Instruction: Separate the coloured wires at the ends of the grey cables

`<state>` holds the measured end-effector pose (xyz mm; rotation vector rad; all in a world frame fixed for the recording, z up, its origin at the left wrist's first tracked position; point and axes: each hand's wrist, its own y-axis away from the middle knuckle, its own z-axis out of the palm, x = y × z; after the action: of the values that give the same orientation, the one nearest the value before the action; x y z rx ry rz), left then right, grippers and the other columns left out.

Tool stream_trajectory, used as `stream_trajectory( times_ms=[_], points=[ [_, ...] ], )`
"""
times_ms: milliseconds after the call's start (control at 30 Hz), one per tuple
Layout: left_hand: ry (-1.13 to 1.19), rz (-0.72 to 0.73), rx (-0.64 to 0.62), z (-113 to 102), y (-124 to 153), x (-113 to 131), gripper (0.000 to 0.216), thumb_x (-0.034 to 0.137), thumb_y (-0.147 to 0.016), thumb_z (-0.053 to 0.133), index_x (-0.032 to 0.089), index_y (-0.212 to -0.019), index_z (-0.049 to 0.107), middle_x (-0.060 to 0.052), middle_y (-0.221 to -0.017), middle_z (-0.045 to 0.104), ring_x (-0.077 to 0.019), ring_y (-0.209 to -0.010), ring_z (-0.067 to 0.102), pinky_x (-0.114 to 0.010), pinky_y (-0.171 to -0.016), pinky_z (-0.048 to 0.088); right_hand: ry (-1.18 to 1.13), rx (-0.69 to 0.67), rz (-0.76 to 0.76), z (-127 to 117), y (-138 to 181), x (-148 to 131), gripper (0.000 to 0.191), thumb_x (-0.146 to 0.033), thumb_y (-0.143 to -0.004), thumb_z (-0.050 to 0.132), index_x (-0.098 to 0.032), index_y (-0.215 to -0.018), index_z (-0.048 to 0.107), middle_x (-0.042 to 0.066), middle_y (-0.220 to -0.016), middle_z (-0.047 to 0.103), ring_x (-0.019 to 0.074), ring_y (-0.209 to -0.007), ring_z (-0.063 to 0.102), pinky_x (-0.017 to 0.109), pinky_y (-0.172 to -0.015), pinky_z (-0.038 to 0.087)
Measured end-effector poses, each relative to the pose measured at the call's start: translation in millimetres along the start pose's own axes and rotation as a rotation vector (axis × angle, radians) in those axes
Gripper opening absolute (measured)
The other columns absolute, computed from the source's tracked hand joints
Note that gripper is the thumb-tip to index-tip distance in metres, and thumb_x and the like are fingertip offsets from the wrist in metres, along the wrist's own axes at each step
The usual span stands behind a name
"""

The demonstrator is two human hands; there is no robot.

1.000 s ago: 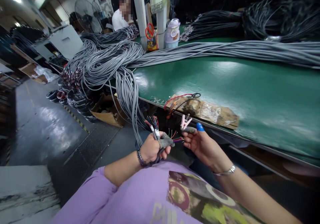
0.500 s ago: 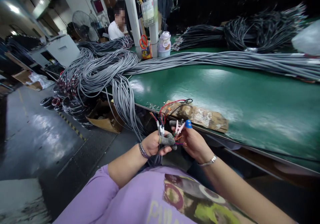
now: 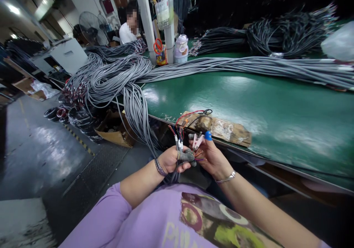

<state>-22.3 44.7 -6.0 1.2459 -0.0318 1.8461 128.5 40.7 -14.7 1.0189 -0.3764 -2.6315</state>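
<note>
Several slim grey cables (image 3: 180, 144), white-banded below their thin coloured wires (image 3: 181, 132), stand in the left hand (image 3: 173, 160), its fingers closed around them; just to the right, the right hand (image 3: 214, 157) pinches a pale pink plastic clip (image 3: 197, 142), near a brown tape-wrapped board (image 3: 239, 133) on the glossy green table (image 3: 276, 108)

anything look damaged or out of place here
The brown board on the green bench looks worn: stained and patched with what seems like clear tape. Grey cables also droop over the bench edge, left of the board.
</note>
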Motion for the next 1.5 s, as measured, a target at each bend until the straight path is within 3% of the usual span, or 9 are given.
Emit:
stream_trajectory(
  times_ms=[200,300,433,633,867,1200,1367,1500],
  points=[
    [-0.067,0.06,0.035,6,17,-6,0.042,0.047,-0.057,0.079,0.013,-0.067,0.056,0.001,-0.044,0.056,-0.0077,-0.027,0.042,-0.018,-0.028,0.028,0.027,-0.076,0.038,-4,9,-4,0.047,-0.067,-0.073,0.062,-0.021,-0.079,0.069,0.003,-0.07,0.067,0.0131,-0.053,0.056,0.025,-0.051,0.047],
    [-0.066,0.152,0.118,13,26,-11,0.039,0.046,-0.062,0.077,0.013,-0.067,0.055,0.001,-0.045,0.057,-0.0079,-0.028,0.044,-0.018,-0.028,0.028,0.027,-0.088,0.061,-3,12,-6,0.042,-0.062,-0.072,0.067,-0.021,-0.079,0.07,0.003,-0.075,0.068,0.0123,-0.056,0.056,0.024,-0.053,0.047],
    [-0.075,0.216,0.215,20,28,-10,0.038,0.045,-0.065,0.075,0.013,-0.067,0.056,0.001,-0.046,0.056,-0.0072,-0.029,0.045,-0.017,-0.029,0.028,0.114,-0.062,-0.017,1,14,-7,0.034,-0.051,-0.069,0.076,-0.02,-0.081,0.071,0.002,-0.072,0.067,0.0124,-0.058,0.054,0.024,-0.053,0.045],
    [-0.097,0.215,0.239,19,17,-1,0.041,0.047,-0.061,0.077,0.012,-0.067,0.057,0.002,-0.047,0.056,-0.0073,-0.029,0.044,-0.018,-0.029,0.028,0.12,-0.032,-0.028,4,11,-8,0.036,-0.055,-0.074,0.07,-0.019,-0.077,0.07,0.002,-0.069,0.066,0.0135,-0.058,0.055,0.026,-0.054,0.045],
    [-0.145,0.191,0.244,18,11,-3,0.041,0.049,-0.059,0.076,0.014,-0.065,0.055,0.002,-0.047,0.056,-0.0068,-0.03,0.044,-0.018,-0.03,0.028,0.043,-0.016,-0.003,0,4,-5,0.032,-0.05,-0.07,0.075,-0.019,-0.07,0.068,0.001,-0.065,0.067,0.0149,-0.06,0.057,0.029,-0.061,0.046],
    [-0.164,0.19,0.234,20,20,-9,0.041,0.049,-0.062,0.076,0.014,-0.062,0.055,0.001,-0.046,0.056,-0.0073,-0.029,0.045,-0.018,-0.029,0.031,0.033,-0.046,0.016,4,12,-6,0.039,-0.061,-0.073,0.067,-0.022,-0.073,0.067,0.0,-0.069,0.065,0.0119,-0.055,0.054,0.024,-0.052,0.045],
    [-0.178,0.209,0.274,18,29,-11,0.038,0.047,-0.064,0.075,0.013,-0.064,0.057,0.002,-0.046,0.056,-0.007,-0.029,0.044,-0.017,-0.028,0.029,0.108,-0.083,0.091,-2,17,-10,0.044,-0.064,-0.076,0.061,-0.021,-0.081,0.07,0.004,-0.075,0.068,0.0133,-0.057,0.056,0.025,-0.053,0.047],
    [-0.228,0.227,0.32,18,31,-5,0.04,0.049,-0.063,0.074,0.014,-0.06,0.054,0.002,-0.046,0.056,-0.0061,-0.029,0.044,-0.017,-0.029,0.028,0.262,-0.149,0.174,-4,24,-11,0.041,-0.058,-0.066,0.075,-0.019,-0.075,0.069,0.003,-0.07,0.066,0.0131,-0.058,0.055,0.025,-0.053,0.046]
  ],
)
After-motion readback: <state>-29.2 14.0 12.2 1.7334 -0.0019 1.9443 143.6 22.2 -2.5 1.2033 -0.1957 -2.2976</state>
